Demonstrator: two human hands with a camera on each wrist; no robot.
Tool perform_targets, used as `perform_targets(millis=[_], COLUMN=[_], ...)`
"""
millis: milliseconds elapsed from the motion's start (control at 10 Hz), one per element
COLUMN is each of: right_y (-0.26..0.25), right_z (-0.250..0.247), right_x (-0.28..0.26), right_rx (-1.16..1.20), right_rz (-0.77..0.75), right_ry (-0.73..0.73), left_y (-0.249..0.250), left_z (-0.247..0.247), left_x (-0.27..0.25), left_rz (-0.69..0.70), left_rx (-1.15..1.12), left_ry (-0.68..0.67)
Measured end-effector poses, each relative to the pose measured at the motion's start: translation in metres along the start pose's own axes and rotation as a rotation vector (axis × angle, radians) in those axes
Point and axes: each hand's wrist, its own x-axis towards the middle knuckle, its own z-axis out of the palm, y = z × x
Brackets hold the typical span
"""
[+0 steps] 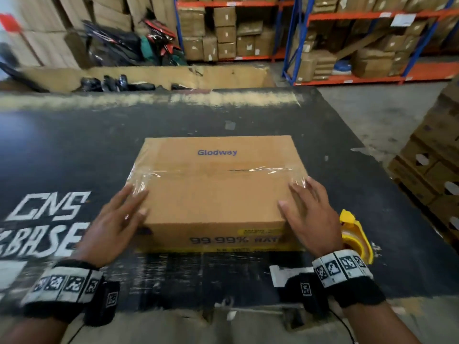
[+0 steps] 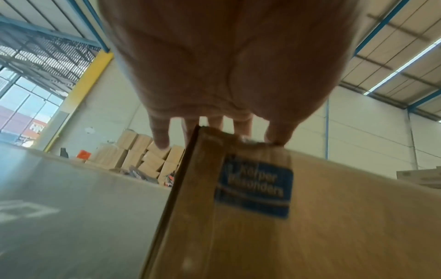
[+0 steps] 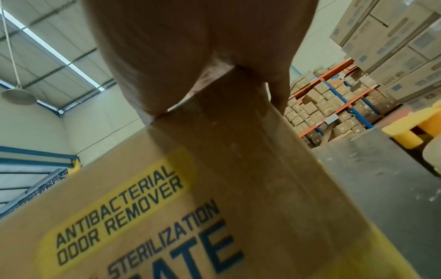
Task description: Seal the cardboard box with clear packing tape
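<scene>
Hands lie flat on the box. The left hand (image 1: 116,219) rests on the near left corner of the cardboard box (image 1: 213,192) with straight fingers and grips nothing. The right hand (image 1: 310,214) rests the same way on the near right corner. The box sits on the dark table (image 1: 74,150), in the middle, close to the person. Clear tape (image 1: 216,171) runs across its top from left to right, over the seam. The box's long side also runs left to right, top facing up. The tape looks crinkly at both ends, so I think it could peel there if it is not rubbed down. The yellow tape holder (image 1: 355,234) lies just right of the box.
</scene>
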Motion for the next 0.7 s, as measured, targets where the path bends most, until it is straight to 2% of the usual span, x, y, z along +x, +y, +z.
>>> perform_targets(millis=[200, 500, 600, 700], right_y=[-0.035, -0.056, -0.059, -0.057], right_z=[0.013, 0.015, 0.012, 0.001], right_x=[-0.019, -0.034, -0.034, -0.045], right_rx=[-0.022, -0.036, -0.010, -0.008], right_rz=[0.015, 0.079, 0.083, 0.103], right_ry=[-0.023, -0.027, -0.036, 0.092], left_y=[-0.032, -0.039, -0.049, -0.065], left_z=[-0.004, -0.020, -0.026, -0.031], left_x=[-0.024, -0.035, -0.033, -0.042], left_rz=[-0.030, -0.011, -0.021, -0.027], left_rx=[-0.054, -0.041, -0.176, -0.324], left_ry=[0.026, 0.006, 0.034, 0.126])
